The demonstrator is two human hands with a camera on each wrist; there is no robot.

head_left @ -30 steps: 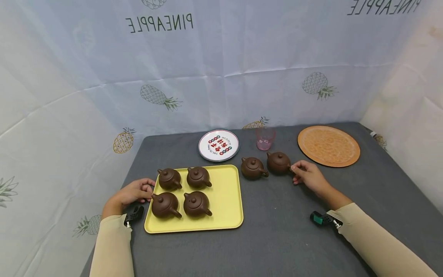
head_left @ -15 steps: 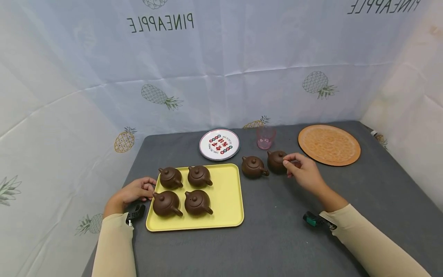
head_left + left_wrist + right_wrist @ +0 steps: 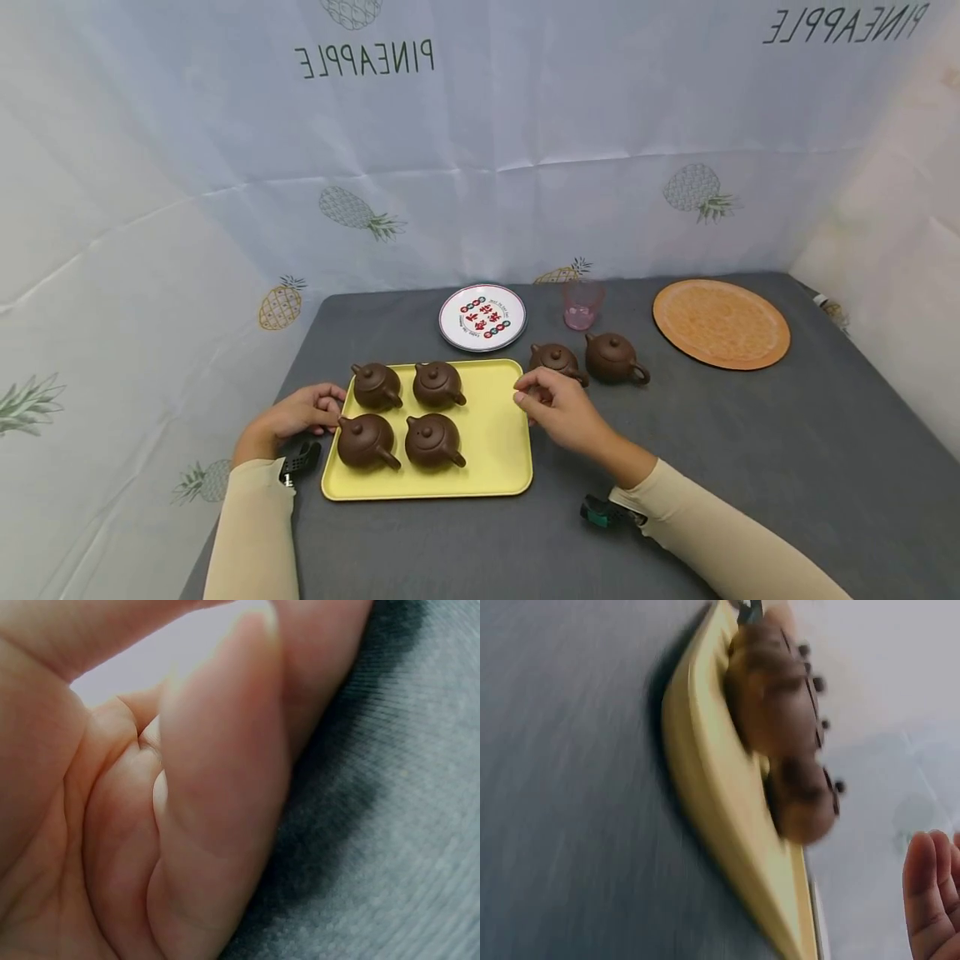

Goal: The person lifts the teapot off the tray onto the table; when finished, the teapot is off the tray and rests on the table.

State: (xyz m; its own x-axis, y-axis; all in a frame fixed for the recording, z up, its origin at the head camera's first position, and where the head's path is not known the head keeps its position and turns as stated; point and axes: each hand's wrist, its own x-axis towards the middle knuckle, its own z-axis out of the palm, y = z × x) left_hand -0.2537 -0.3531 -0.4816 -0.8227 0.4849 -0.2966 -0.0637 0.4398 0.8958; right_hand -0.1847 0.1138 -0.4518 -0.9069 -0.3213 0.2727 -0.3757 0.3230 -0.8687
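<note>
A yellow tray [image 3: 498, 467] holds several brown teapots, one of them a front-row teapot [image 3: 432, 442]; its right part is bare. My left hand [image 3: 300, 412] rests on the table at the tray's left rim, fingers loosely bent; the left wrist view shows nothing in its fingers [image 3: 221, 787]. Over the tray's right edge is my right hand [image 3: 562, 412], relaxed, with nothing held; its fingertips appear at the right border of the right wrist view. Beyond it, a partly covered teapot [image 3: 553, 357] and a second teapot [image 3: 613, 357] stand on the table.
A white plate with red lettering [image 3: 482, 318] lies behind the tray. A pink clear cup [image 3: 581, 308] stands right of it, and a round tan board [image 3: 722, 325] lies at the back right. Patterned cloth [image 3: 480, 175] hangs behind the grey table [image 3: 720, 450].
My right hand has left the handle of the rightmost teapot and moved left and nearer, to the tray's right edge. My left hand stays at the left rim. The head view has shifted slightly.
</note>
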